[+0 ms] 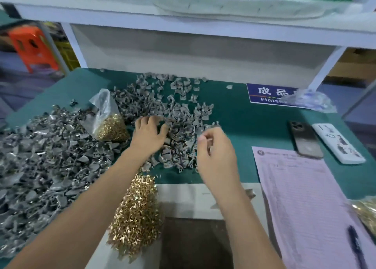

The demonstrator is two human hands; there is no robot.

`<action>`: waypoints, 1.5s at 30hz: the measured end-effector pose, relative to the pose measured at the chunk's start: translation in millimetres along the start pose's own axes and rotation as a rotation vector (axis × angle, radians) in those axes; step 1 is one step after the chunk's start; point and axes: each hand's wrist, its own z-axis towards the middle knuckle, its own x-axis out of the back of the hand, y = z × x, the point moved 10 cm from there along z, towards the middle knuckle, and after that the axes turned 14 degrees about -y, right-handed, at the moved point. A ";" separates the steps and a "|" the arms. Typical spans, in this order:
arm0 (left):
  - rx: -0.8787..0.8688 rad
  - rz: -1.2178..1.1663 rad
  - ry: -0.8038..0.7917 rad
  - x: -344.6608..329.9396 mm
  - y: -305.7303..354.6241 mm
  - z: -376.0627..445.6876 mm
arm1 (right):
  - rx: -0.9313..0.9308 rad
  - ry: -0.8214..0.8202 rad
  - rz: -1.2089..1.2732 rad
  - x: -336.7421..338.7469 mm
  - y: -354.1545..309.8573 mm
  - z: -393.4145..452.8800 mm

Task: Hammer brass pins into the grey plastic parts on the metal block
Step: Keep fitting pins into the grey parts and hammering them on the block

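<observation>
Grey plastic parts (177, 109) lie spread over the green mat in the middle. My left hand (149, 135) rests on this pile with fingers curled into the parts. My right hand (215, 152) hovers at the pile's right edge and pinches a small grey part between thumb and fingers. A heap of loose brass pins (138, 211) lies near the front, beside a dark metal block (195, 242) at the bottom centre. More brass pins fill a clear bag (110, 126) to the left. No hammer is in view.
A big heap of grey and shiny parts (40, 158) covers the left side. To the right lie a pink form (301, 203), a pen (356, 246), a phone (305, 140), a white case (337, 142) and a blue sign (268, 94). A shelf frame (183, 28) stands behind.
</observation>
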 end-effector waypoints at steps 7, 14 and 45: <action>0.194 -0.060 -0.042 20.3 -26.7 67.7 | -0.070 -0.168 -0.136 -47.5 55.6 162.8; 0.433 0.080 -0.078 45.8 -56.2 125.1 | -0.215 -0.258 -0.243 -46.6 111.9 250.0; 0.303 0.114 -0.148 42.5 -72.6 251.4 | 0.040 -0.494 -0.105 -147.5 85.8 426.1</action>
